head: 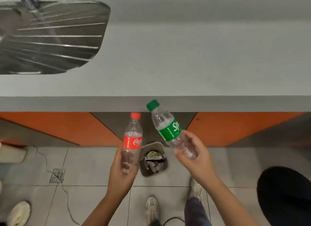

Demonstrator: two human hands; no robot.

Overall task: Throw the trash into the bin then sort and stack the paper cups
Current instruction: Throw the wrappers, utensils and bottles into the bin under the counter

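The left hand (123, 166) is closed around the lower part of a clear plastic Coca-Cola bottle (132, 141), which has a red label and a red cap and looks empty; the bottle points almost straight away from the person. The right hand (193, 155) is wrapped around the bottom of a clear plastic Sprite bottle (170, 129) with a green label and a green screw cap; this one is tilted, its cap leaning to the left in front of the edge of the countertop (185, 65). The two bottles are near each other but apart. Between and below them, on the grey tiled floor (94, 161), stands a small grey bin (153, 159) with rounded corners, already holding crumpled wrappers and other trash. The countertop is smooth, matte and pale grey, with a ribbed stainless steel sink drainboard (50, 37) set in its left part. Under the counter the cabinet fronts (58, 126) are orange.
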